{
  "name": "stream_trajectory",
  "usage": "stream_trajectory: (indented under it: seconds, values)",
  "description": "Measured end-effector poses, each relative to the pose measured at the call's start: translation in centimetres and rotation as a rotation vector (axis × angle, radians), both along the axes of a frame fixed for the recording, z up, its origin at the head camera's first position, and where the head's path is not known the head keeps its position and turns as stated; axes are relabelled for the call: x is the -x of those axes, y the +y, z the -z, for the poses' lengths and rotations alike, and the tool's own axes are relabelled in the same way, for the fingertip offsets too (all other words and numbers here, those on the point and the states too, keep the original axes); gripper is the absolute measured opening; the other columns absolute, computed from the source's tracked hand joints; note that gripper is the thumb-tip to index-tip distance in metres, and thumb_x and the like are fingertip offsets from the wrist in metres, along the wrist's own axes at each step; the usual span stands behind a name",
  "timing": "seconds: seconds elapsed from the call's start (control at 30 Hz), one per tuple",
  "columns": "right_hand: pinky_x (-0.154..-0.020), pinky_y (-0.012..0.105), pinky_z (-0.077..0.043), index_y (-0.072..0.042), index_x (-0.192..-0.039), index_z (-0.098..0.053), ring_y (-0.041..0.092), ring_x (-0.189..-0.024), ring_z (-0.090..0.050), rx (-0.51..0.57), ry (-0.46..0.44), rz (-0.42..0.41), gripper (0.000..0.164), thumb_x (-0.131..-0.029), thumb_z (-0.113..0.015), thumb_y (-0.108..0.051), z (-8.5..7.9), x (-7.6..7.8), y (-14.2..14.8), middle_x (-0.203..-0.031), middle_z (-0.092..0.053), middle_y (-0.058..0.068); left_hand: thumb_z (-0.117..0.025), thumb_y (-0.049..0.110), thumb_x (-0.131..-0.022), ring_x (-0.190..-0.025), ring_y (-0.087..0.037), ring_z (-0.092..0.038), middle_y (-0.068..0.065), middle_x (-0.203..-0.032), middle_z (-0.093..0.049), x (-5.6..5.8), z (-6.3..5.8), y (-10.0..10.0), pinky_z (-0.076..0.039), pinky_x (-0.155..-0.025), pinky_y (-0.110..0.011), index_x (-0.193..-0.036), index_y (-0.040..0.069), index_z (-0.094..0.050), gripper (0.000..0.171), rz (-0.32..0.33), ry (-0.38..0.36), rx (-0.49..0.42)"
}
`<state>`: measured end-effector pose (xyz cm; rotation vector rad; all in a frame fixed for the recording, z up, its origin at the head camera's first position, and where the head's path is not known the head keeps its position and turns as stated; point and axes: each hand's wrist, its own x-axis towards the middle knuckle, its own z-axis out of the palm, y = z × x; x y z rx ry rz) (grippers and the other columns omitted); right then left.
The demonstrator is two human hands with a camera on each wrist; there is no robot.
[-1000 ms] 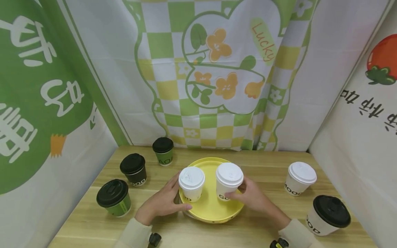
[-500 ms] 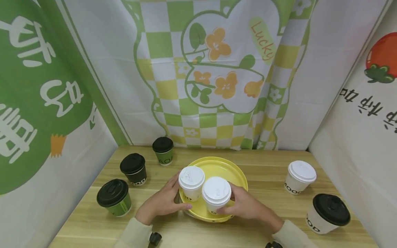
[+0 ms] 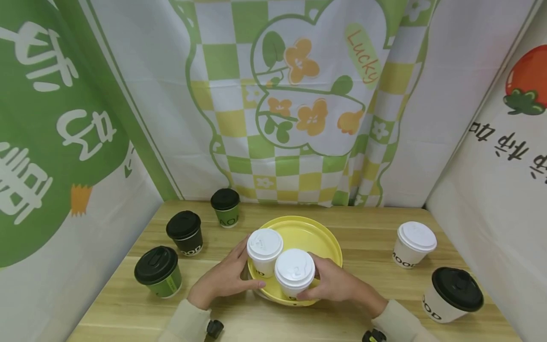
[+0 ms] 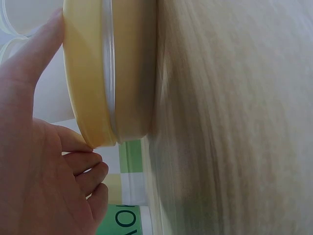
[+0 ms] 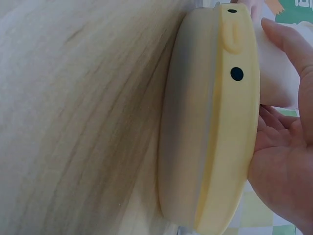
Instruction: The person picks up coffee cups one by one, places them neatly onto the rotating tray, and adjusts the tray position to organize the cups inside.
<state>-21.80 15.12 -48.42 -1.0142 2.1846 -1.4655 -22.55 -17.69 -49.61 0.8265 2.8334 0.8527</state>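
A round yellow tray (image 3: 318, 235) stands on the wooden table with two white-lidded paper cups on its left and front part. My left hand (image 3: 222, 282) grips the tray's left edge, thumb and index fingertips at the rim in the left wrist view. Its fingers lie close beside the left white paper cup (image 3: 265, 244). With thumb and fingers around it, my right hand (image 3: 335, 280) holds the other white paper cup (image 3: 295, 270) low at the tray's front, right by the left cup. Its far fingers are partly hidden behind the cup.
Left of the tray stand a green cup (image 3: 158, 270) and a black cup (image 3: 184, 232), with a smaller green cup (image 3: 225, 207) behind; all have black lids. At right are a white-lidded cup (image 3: 413, 244) and a black-lidded white cup (image 3: 453, 294). Fabric walls enclose the table (image 3: 363, 316).
My right hand has moved the white cup left and toward me on the tray, up beside the left cup. The left hand and the tray have stayed in place.
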Motion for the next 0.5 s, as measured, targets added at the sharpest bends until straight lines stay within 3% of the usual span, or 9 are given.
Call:
stream_trajectory:
  seconds: [0.5]
  values:
    - [-0.116,0.029,-0.049,-0.026,-0.147,-0.056,0.012,-0.133,-0.062,-0.102,0.026,0.036,0.078,-0.079,-0.095,-0.024,-0.26,0.19,0.00,-0.142,-0.066,-0.012,-0.076,0.065,-0.089,-0.164,-0.043,-0.016,-0.019,-0.179,-0.005,0.11,0.08,0.00,-0.034,-0.125,-0.062,-0.171,0.008,-0.008,0.121,0.005,0.000,0.013]
